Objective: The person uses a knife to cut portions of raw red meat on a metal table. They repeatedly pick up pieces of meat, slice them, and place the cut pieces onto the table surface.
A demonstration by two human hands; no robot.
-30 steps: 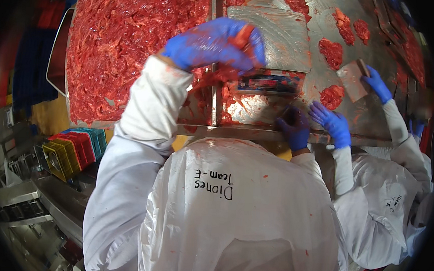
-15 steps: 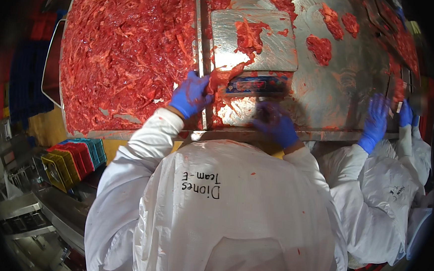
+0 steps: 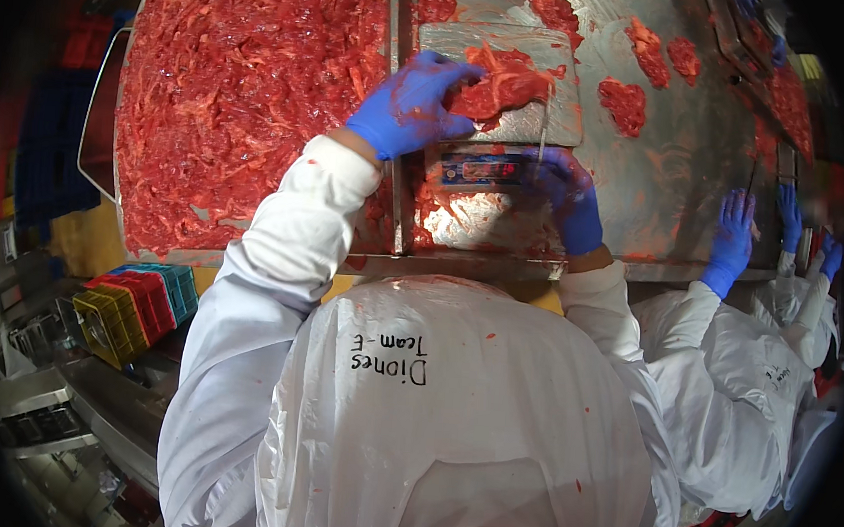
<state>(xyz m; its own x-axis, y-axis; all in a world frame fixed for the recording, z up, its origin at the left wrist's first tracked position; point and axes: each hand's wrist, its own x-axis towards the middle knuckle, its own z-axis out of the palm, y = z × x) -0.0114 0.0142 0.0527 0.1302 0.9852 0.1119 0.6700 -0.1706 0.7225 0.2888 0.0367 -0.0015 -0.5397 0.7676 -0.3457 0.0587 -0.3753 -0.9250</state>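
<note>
A stainless weighing scale carries a pile of raw red meat on its platform. At the pile's left end is my left hand, blue-gloved, thumb and fingers apart, the fingertips at the meat's edge. My right hand, gloved too, is curled beside the scale's blue display panel. From it a thin, pale knife blade points away from me over the platform's right part; the handle is hidden in the fingers.
A deep tub of meat trimmings fills the left, divided from the scale by a metal rim. Several meat pieces lie on the steel table. Co-workers' gloved hands are at the right; coloured crates stand lower left.
My left hand has moved up and right from the tub rim to the scale, and the meat pile there is bigger. My right hand shifted right and up, its blade now showing over the platform.
</note>
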